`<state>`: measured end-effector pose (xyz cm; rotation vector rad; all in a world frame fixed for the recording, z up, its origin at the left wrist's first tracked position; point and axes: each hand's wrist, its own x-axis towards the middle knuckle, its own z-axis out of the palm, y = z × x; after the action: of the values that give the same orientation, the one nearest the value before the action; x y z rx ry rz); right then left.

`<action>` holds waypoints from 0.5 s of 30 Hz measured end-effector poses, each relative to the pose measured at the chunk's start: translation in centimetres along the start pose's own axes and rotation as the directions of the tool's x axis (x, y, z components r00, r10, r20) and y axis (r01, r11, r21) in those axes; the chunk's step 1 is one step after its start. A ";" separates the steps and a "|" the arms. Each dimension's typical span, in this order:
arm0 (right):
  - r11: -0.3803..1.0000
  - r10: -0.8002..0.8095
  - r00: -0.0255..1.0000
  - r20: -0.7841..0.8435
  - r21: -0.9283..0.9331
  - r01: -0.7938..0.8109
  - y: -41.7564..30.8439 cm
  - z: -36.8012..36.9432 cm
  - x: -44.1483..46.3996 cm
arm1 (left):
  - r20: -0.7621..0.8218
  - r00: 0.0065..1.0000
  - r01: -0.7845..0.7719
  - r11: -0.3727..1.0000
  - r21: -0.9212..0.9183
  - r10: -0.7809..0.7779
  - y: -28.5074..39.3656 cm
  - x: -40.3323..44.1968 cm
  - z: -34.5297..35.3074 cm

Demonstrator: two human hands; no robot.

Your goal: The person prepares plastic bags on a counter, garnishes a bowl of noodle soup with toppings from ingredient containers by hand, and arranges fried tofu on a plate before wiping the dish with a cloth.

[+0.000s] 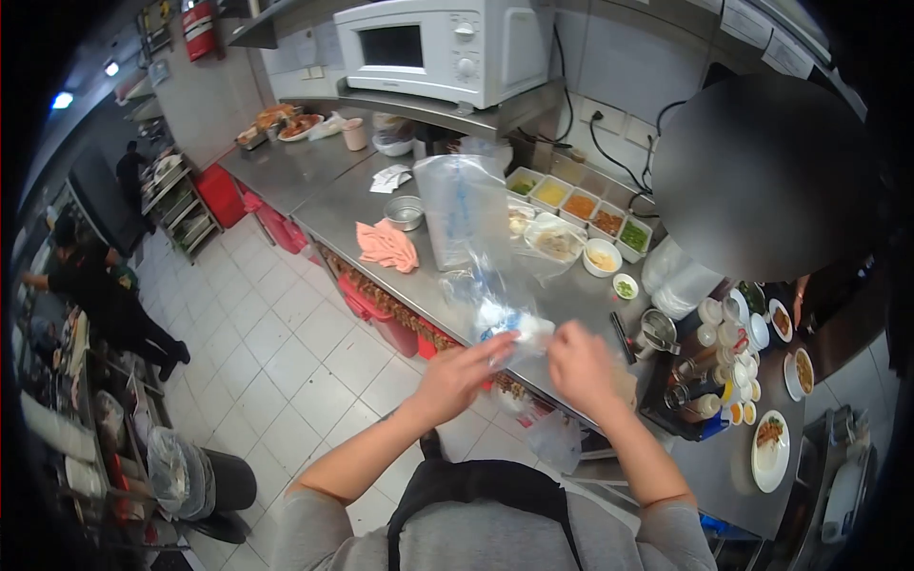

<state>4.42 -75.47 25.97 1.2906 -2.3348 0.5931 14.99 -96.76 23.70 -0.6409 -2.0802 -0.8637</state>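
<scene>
A transparent plastic bag (505, 319) with white contents and blue print hangs in front of me at the counter's edge. My left hand (449, 383) holds its near side, the fingers long against the plastic. On the other side, my right hand (583, 371) is closed at the twisted end of the bag, smeared by motion; its fingertips are partly hidden. Just beyond, a taller stack of transparent plastic bags (460, 209) with blue print lies on the steel counter (333, 195). A pink cloth (387, 246) and a metal bowl (404, 212) are left of it.
Topping containers (579, 204) line the back, below a microwave (428, 52) on a shelf. Sauce bottles (709, 357) and a metal pot (657, 330) stand right, near a plate of food (770, 452). A person (105, 290) works far left, near a bin (228, 481).
</scene>
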 end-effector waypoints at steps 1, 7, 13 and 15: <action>0.999 0.004 0.981 0.193 -0.035 0.003 1.4 3.9 -2.7 | 0.107 0.972 0.202 0.977 0.066 -0.209 -2.0 -4.9 1.5; 0.850 0.036 0.978 0.208 0.508 -0.139 -0.7 6.0 -2.8 | 0.086 0.611 0.784 0.587 -0.201 -0.787 -0.1 -3.9 -4.0; 0.567 0.061 0.987 0.150 0.809 -0.158 -5.2 9.8 -1.0 | 0.035 0.664 0.728 0.636 -0.255 -0.747 0.4 -4.1 -2.1; 0.295 0.053 0.967 0.250 0.921 -0.254 -6.3 15.1 -1.7 | 0.085 0.797 0.605 0.788 -0.119 -0.599 -0.2 -4.7 -0.3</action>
<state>8.54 -85.57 13.63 1.5441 -2.1958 2.3171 17.65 -97.81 19.97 -0.0341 -2.3121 -1.3707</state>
